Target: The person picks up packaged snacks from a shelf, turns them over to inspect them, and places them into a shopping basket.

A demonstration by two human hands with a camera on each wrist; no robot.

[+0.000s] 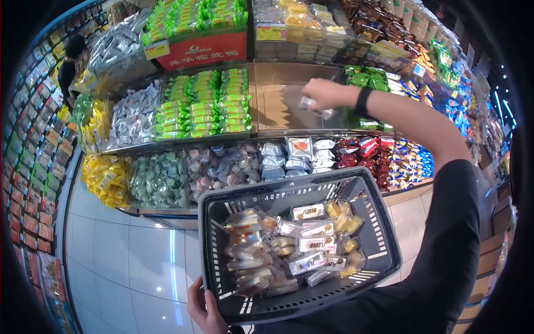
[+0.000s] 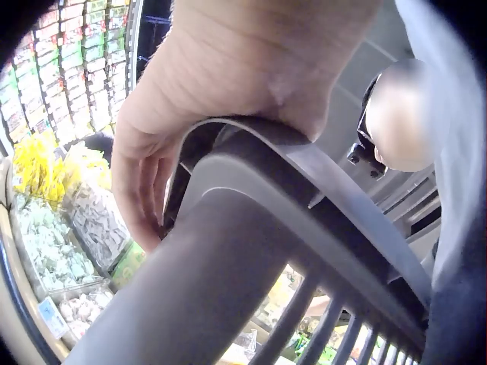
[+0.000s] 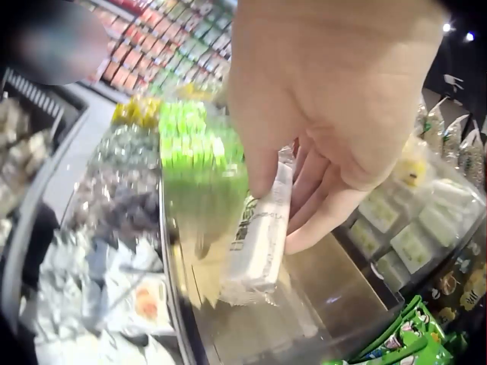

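Note:
My right hand (image 1: 328,93) is over a shelf bin (image 1: 272,103) with a bare brown bottom. In the right wrist view its thumb and fingers pinch a slim white packet (image 3: 262,228) in clear wrap with dark print. At the lower left, my left hand (image 1: 206,313) grips the corner of a dark grey shopping basket (image 1: 203,245). The left wrist view shows its fingers (image 2: 137,190) curled over the basket's rim. Inside the basket lie several white printed packets (image 1: 317,244), along with brownish wrapped snacks (image 1: 245,250) and yellowish ones (image 1: 350,222).
Green snack packs (image 1: 203,106) fill the bin left of the brown-bottomed one. Silver-white packets (image 1: 298,150) and red ones (image 1: 364,153) line the lower row. Above stands a bin of yellow and white packs (image 1: 300,16). A person (image 1: 68,69) is at the far left, beyond tiled floor (image 1: 144,261).

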